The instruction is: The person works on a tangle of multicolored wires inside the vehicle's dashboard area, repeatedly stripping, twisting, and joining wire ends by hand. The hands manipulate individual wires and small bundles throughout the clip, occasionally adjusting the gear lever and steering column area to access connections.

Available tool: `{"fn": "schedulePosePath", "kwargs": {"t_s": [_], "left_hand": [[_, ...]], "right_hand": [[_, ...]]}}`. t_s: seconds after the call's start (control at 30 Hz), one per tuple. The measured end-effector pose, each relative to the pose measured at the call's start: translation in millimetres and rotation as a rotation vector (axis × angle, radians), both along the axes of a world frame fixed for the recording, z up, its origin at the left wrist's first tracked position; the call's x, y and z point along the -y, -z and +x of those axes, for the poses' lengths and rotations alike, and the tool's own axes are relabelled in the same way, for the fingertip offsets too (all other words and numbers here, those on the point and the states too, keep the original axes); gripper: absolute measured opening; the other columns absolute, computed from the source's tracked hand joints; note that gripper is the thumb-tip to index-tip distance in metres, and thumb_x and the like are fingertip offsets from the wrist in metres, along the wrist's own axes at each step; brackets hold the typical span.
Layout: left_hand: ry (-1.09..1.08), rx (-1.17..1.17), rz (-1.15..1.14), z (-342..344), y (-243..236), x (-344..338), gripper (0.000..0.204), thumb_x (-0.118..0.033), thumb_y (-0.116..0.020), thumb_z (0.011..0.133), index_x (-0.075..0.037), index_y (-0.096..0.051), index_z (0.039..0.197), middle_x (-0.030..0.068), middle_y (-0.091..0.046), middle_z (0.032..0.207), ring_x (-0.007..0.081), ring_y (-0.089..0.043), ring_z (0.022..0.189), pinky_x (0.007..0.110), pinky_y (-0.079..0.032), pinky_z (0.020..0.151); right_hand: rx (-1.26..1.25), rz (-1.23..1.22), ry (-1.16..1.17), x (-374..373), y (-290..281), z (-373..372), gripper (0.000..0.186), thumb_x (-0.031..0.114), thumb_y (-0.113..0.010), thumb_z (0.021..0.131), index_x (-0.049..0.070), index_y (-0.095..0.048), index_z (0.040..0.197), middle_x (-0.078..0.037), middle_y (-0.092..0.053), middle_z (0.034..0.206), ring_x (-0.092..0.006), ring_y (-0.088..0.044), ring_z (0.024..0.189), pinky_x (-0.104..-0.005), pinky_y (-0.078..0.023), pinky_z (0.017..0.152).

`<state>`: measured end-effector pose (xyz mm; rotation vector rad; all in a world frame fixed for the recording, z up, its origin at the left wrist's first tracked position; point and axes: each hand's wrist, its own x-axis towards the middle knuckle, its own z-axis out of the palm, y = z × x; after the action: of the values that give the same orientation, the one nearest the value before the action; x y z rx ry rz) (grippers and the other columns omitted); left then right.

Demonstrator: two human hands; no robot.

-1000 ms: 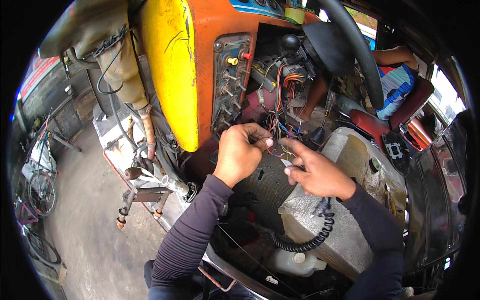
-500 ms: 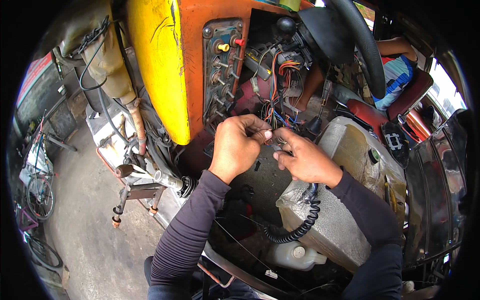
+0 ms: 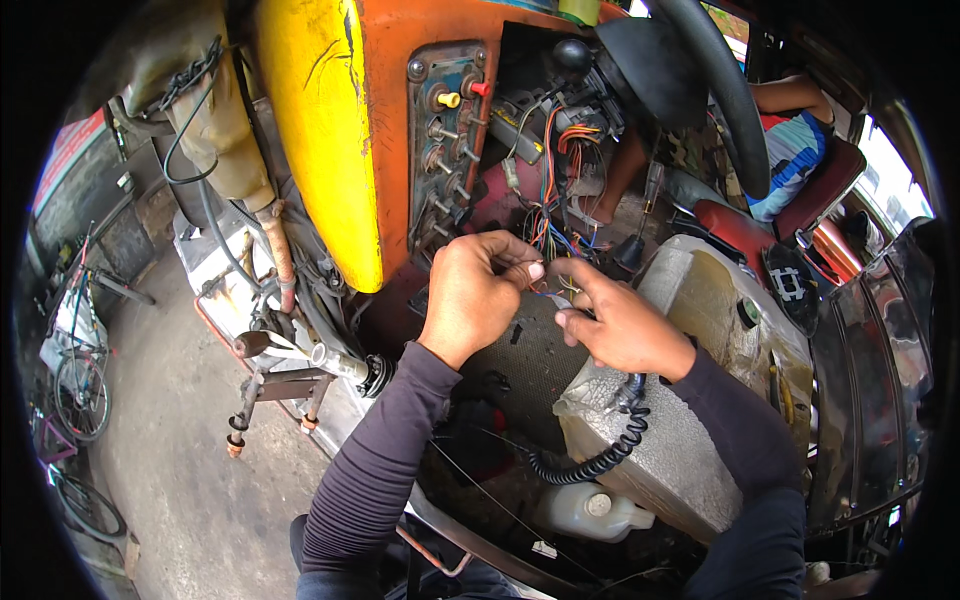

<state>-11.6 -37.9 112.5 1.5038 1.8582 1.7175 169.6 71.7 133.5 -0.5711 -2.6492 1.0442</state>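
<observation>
Both hands, left hand (image 3: 470,295) & right hand (image 3: 620,325), pinch wires (image 3: 550,225) by orange dash (image 3: 440,30); concrete floor (image 3: 180,480) below.

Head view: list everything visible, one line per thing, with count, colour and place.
wires: bundle, mixed colours, centre, at both hands
switch panel: one, grey, on orange body
yellow panel: one, upper left
steering wheel: one, black, top right
coiled cable: one, black, lower centre
plastic tank: one, white, bottom
bicycles: at least one, far left
seated person: one, striped shirt, upper right
left hand: pinching wires
right hand: pinching wires
</observation>
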Motion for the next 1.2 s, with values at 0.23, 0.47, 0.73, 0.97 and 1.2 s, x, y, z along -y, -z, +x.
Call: {"fn": "schedulePosePath", "kwargs": {"t_s": [0.23,0.47,0.73,0.97,1.2], "left_hand": [[0.002,0.007,-0.002,1,-1,2,0.01,0.0,-0.08,0.094,0.005,-0.078,0.103,0.0076,-0.08,0.09,0.0097,-0.073,0.083,0.028,-0.058,0.076],[-0.006,0.021,-0.004,1,-2,3,0.012,0.0,-0.081,0.093,0.005,-0.078,0.104,0.0078,-0.08,0.091,0.0097,-0.072,0.083,0.028,-0.058,0.076],[-0.002,0.021,-0.004,0,0,2,0.012,0.0,-0.081,0.094,0.005,-0.078,0.104,0.0075,-0.08,0.091,0.0094,-0.072,0.083,0.028,-0.057,0.076],[-0.018,0.007,-0.012,-1,0,2,0.012,0.0,-0.081,0.094,0.005,-0.078,0.104,0.0074,-0.08,0.091,0.0093,-0.072,0.083,0.028,-0.057,0.075],[-0.037,-0.017,0.05,-2,3,1,0.011,-0.002,-0.082,0.09,0.002,-0.08,0.1,0.0123,-0.081,0.086,0.0152,-0.078,0.078,0.031,-0.059,0.072]], "right_hand": [[0.019,-0.031,0.036,-11,7,1,0.031,0.012,-0.064,0.103,0.003,-0.052,0.131,-0.015,-0.073,0.081,-0.0268,-0.071,0.066,-0.0435,-0.054,0.064],[-0.033,-0.094,0.013,-13,11,1,0.023,0.009,-0.062,0.105,0.004,-0.051,0.124,-0.011,-0.071,0.077,-0.0187,-0.062,0.054,-0.039,-0.046,0.051],[-0.007,-0.047,0.02,-13,8,1,0.023,0.01,-0.062,0.104,0.004,-0.052,0.123,-0.015,-0.072,0.08,-0.0241,-0.068,0.065,-0.0425,-0.051,0.062],[0.019,-0.012,0.022,-11,6,1,0.024,0.01,-0.063,0.103,0.003,-0.053,0.123,-0.016,-0.074,0.082,-0.0295,-0.072,0.076,-0.0445,-0.053,0.073],[0.024,0.027,0.032,-13,8,2,0.028,0.013,-0.066,0.101,0.004,-0.054,0.125,-0.021,-0.075,0.095,-0.0376,-0.074,0.09,-0.0477,-0.054,0.08]]}}
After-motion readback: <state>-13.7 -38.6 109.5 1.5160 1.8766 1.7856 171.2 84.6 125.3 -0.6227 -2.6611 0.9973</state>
